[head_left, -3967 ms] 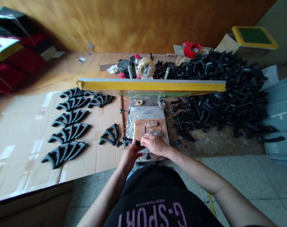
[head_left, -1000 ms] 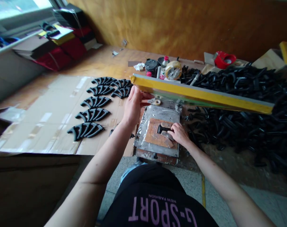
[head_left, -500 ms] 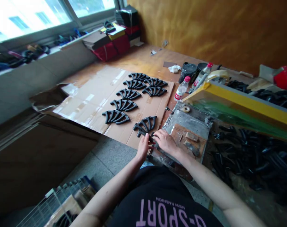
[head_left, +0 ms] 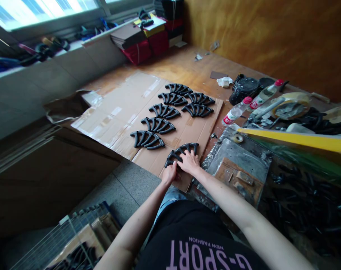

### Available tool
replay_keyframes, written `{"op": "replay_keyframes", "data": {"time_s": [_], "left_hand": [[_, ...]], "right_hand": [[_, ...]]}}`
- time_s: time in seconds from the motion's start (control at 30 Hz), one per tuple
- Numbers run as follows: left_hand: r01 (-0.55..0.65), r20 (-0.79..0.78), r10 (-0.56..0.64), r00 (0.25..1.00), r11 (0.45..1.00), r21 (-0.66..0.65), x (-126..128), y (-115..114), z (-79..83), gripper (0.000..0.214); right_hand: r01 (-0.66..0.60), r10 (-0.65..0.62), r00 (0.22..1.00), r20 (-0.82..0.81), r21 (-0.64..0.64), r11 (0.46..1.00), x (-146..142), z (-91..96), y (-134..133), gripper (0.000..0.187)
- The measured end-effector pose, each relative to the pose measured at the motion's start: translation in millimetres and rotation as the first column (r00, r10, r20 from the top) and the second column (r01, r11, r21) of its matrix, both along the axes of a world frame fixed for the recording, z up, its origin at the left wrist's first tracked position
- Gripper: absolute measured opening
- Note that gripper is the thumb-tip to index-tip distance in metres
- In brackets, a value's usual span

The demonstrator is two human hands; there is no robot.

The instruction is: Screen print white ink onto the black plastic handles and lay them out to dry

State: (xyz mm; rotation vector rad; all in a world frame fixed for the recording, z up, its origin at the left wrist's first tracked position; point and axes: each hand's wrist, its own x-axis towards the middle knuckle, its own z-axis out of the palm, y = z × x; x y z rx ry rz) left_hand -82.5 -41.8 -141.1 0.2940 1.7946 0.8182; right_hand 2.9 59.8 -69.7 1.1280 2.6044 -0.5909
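Note:
Both my hands rest at the near edge of the cardboard sheet (head_left: pixel 125 108), on a fan of black curved plastic pieces (head_left: pixel 184 149). My left hand (head_left: pixel 169 173) sits at the fan's near end, fingers curled on it. My right hand (head_left: pixel 190 162) lies over its middle, fingers bent down onto the pieces. Several more such fans (head_left: pixel 159 124) lie in rows farther out on the cardboard. To the right is the printing jig (head_left: pixel 238 165) with a brown plate, under the raised yellow-framed screen (head_left: pixel 294 139).
Bottles (head_left: pixel 236 111), a black tub (head_left: pixel 245 88) and a tape roll (head_left: pixel 288 108) stand behind the jig. A heap of black pieces (head_left: pixel 305 202) lies at the right. Stacked red and black boxes (head_left: pixel 147 41) sit by the window ledge. A wire crate (head_left: pixel 74 243) is on the floor.
My view has swung left. My right hand has left the jig plate, where it held a black piece, and both hands have moved onto the nearest fan on the cardboard.

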Motion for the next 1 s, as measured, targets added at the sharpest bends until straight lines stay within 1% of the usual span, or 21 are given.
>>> {"op": "replay_keyframes", "data": {"time_s": [0.13, 0.2, 0.23, 0.3, 0.4, 0.53, 0.6, 0.67, 0.73, 0.83, 0.93, 1.0], "left_hand": [[-0.033, -0.014, 0.034, 0.999, 0.999, 0.034, 6, 4, 7.3, 0.054], [-0.043, -0.042, 0.046, 0.998, 0.997, 0.069, 5, 15, 13.4, 0.055], [-0.041, -0.058, 0.047, 0.997, 0.995, 0.09, 3, 23, 16.8, 0.055], [-0.014, -0.083, 0.025, 0.996, 0.992, 0.128, -8, 49, 23.6, 0.054], [0.058, -0.091, -0.044, 0.995, 0.986, 0.156, -31, 102, 29.4, 0.053], [0.142, -0.074, -0.131, 0.989, 0.976, 0.165, -57, 177, 25.7, 0.049], [0.16, -0.053, -0.153, 0.987, 0.973, 0.164, -64, 203, 22.2, 0.046], [0.158, -0.026, -0.156, 0.987, 0.974, 0.165, -69, 219, 19.4, 0.04], [0.131, -0.009, -0.131, 0.991, 0.977, 0.169, -72, 224, 17.4, 0.034], [0.037, 0.001, -0.038, 0.999, 0.98, 0.195, -72, 217, 14.2, 0.033], [-0.07, 0.02, 0.067, 0.998, 0.967, 0.246, -69, 195, 11.2, 0.035], [-0.123, 0.025, 0.121, 0.992, 0.955, 0.269, -66, 175, 9.9, 0.039]], "right_hand": [[0.03, -0.03, 0.999, -0.031, 0.005, 1.0, -3, -0.1, 6, 0.026], [0.076, -0.075, 0.995, -0.062, 0.016, 0.997, -4, 0.9, 13, 0.026], [0.108, -0.106, 0.991, -0.08, 0.028, 0.994, -5, 1.7, 19, 0.027], [0.18, -0.172, 0.977, -0.124, 0.06, 0.982, -10, 4.0, 36, 0.028], [0.312, -0.296, 0.941, -0.162, 0.082, 0.946, -23, 7.7, 74, 0.029], [0.473, -0.459, 0.876, -0.148, 0.076, 0.878, -39, 6.8, 127, 0.031], [0.535, -0.525, 0.842, -0.123, 0.065, 0.842, -46, 2.6, 144, 0.033], [0.582, -0.577, 0.813, -0.081, 0.057, 0.812, -52, -3.0, 154, 0.034], [0.599, -0.597, 0.801, -0.044, 0.057, 0.799, -59, -8.3, 160, 0.035], [0.57, -0.568, 0.821, -0.055, 0.053, 0.82, -69, -13.5, 164, 0.037], [0.504, -0.496, 0.859, -0.131, 0.041, 0.863, -72, -15.1, 166, 0.041], [0.455, -0.439, 0.88, -0.183, 0.055, 0.889, -66, -14.6, 165, 0.044]]}}
